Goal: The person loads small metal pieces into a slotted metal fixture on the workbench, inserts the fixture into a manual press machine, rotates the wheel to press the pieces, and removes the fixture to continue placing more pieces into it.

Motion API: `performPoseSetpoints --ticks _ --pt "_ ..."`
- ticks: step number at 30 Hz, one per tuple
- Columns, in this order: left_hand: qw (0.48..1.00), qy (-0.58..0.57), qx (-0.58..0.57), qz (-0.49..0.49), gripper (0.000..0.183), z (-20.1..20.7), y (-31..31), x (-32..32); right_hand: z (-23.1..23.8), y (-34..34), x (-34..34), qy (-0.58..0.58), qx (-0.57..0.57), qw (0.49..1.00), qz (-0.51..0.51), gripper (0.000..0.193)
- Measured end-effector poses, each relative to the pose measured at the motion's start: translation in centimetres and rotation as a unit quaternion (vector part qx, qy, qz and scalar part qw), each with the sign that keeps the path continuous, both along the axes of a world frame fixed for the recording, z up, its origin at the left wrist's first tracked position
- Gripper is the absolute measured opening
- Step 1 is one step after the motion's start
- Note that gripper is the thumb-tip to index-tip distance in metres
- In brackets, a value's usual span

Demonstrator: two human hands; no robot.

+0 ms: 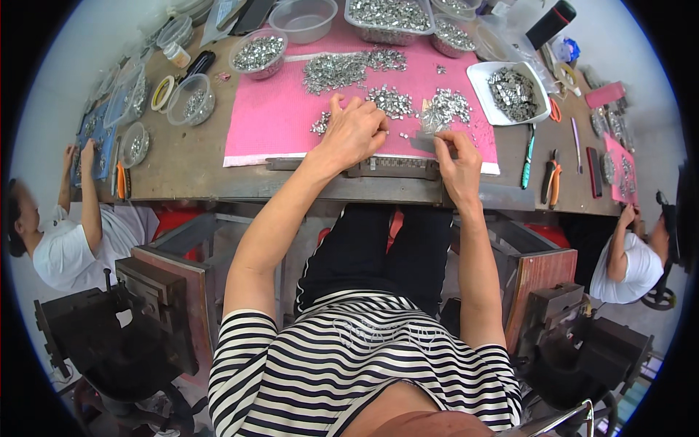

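My left hand (352, 132) is over the pink mat (262, 109), its fingers bent among piles of small silvery metal pieces (392, 102). Its fingertips are partly hidden, so anything between them does not show. Thumb and fingers of my right hand (459, 160) pinch a thin, flat grey metal plate (424, 142) beside another heap of pieces (448, 108). Between my wrists, a dark slotted metal bar (392, 167) lies along the front edge of the bench. A larger spread of pieces (335, 71) sits beyond my left hand.
Clear tubs of metal pieces (258, 54) line the back, beside an empty tub (303, 20). A white tray (540, 109) stands right, near a teal-handled tool (527, 164) and orange-handled pliers (555, 186). Other people work at the left (73, 247) and right (633, 262).
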State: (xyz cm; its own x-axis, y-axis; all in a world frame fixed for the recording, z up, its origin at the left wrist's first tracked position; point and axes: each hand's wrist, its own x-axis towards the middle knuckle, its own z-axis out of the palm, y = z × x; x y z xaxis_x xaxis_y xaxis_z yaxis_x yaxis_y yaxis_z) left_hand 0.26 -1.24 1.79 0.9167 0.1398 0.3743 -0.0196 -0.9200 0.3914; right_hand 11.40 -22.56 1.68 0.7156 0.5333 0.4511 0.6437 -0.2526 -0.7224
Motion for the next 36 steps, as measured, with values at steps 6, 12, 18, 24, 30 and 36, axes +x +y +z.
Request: performPoseSetpoints --ticks 6,12,18,24,30,36 --pt "0.999 0.002 0.043 -0.005 0.006 0.0 -0.1 0.4 -0.9 -1.4 -1.2 -0.029 0.053 0.998 -0.019 0.008" --pt "0.996 -0.080 0.001 -0.041 0.009 1.0 -3.6 -0.3 -1.6 -1.5 -1.5 -0.036 0.075 0.995 -0.046 0.009" --pt "0.995 -0.092 -0.034 -0.025 0.012 -0.3 -6.6 -0.7 -1.9 -1.7 -1.8 -0.023 0.069 0.997 -0.029 0.009" --pt "0.995 -0.097 -0.023 -0.005 0.014 -0.7 -7.3 -0.8 -1.7 -1.8 -1.8 -0.065 0.028 0.997 0.030 0.011" --pt "0.992 -0.107 -0.062 -0.022 0.015 -0.5 -7.2 -1.4 -1.5 -1.7 -1.8 -0.088 -0.002 0.995 0.055 0.008" --pt "0.993 -0.089 -0.079 -0.002 0.011 -0.7 -6.4 -2.4 -1.4 -1.3 -1.8 -0.101 -0.033 0.993 0.051 0.013"
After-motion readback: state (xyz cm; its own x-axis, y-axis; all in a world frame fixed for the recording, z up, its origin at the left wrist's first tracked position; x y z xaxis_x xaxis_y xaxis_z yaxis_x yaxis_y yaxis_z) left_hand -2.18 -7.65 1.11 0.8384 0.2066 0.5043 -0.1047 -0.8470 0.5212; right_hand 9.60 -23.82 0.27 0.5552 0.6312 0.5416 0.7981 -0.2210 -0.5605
